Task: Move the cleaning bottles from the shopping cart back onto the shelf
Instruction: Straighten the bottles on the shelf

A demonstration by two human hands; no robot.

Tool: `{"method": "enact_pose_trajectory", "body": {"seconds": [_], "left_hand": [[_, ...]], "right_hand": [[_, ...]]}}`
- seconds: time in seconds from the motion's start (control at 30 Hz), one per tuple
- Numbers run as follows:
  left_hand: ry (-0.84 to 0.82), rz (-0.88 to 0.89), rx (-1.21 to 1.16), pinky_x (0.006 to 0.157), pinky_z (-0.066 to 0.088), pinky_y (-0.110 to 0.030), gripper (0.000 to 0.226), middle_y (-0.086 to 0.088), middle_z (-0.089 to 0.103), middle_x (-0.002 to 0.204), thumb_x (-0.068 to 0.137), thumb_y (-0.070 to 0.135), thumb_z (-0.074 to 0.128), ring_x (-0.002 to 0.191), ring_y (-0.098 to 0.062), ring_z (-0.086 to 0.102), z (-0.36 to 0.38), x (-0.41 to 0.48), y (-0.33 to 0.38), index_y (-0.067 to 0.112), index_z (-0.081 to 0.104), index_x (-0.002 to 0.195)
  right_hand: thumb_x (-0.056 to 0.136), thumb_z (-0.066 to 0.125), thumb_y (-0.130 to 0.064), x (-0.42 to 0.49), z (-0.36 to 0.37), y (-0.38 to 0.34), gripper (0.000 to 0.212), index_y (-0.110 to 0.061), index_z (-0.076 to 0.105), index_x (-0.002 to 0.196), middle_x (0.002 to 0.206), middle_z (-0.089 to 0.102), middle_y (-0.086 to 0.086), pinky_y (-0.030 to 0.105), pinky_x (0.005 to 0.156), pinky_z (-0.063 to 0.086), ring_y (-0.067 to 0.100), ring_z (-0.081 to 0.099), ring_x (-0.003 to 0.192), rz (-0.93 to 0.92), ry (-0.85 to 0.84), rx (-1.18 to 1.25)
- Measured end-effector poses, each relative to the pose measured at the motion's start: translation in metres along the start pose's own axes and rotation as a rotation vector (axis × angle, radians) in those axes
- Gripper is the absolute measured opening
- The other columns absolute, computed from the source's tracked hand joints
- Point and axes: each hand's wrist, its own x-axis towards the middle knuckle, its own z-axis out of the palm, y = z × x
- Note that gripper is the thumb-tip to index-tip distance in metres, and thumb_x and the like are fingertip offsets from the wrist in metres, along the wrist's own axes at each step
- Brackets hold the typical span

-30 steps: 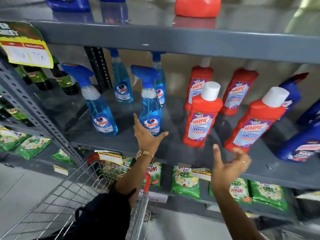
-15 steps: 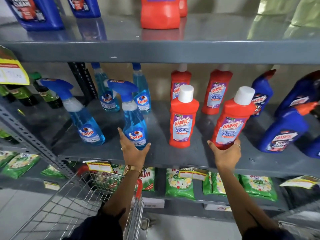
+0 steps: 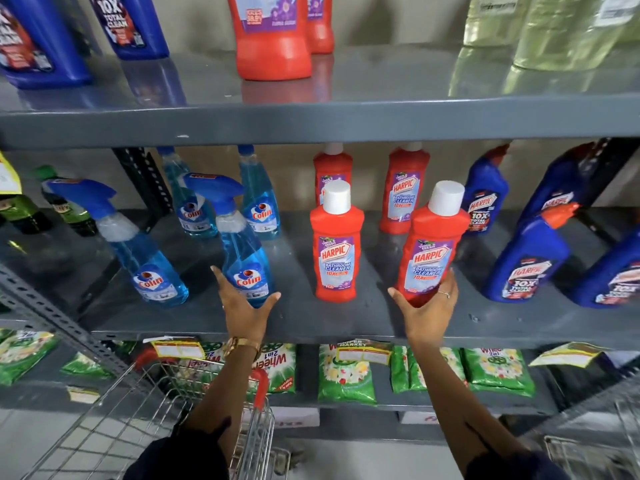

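A person is reaching both arms up to a grey metal shelf (image 3: 346,327). The left hand (image 3: 244,308), fingers spread apart, is cupping the base of a blue spray bottle (image 3: 242,251) standing near the shelf's front edge. The right hand (image 3: 427,311) is wrapping around the bottom of a red cleaner bottle (image 3: 431,251), which is tilting slightly right on the shelf. Another red bottle (image 3: 336,247) is standing upright between them. A wire shopping cart (image 3: 145,420) is sitting below
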Motion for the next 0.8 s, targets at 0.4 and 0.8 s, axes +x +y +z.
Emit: {"method": "enact_pose_trajectory", "body": {"seconds": [0.4,0.8], "left_hand": [[-0.341,0.672,0.431,0.111,0.037,-0.043,0.044,-0.008,0.055,0.137,0.089,0.041,0.045,0.133,-0.026,0.041,0.101,-0.152,0.037,0.018,0.054,0.126],[-0.335,0.443,0.526,0.110,0.035,-0.041,0.057,-0.009,0.052,0.140,0.090,0.050,0.037,0.131,-0.029,0.045,0.134,-0.168,0.063,0.018,0.042,0.137]], "right_hand": [[0.046,0.090,-0.042,0.081,-0.094,0.046,0.134,0.003,0.013,0.145,0.149,0.025,0.028,0.042,0.114,0.015,0.038,0.022,0.139,0.001,0.204,-0.111],[0.052,0.090,-0.029,0.109,-0.108,0.071,0.113,-0.002,0.027,0.142,0.143,0.040,0.021,0.036,0.112,0.026,0.033,0.036,0.133,-0.040,0.166,-0.040]]}}
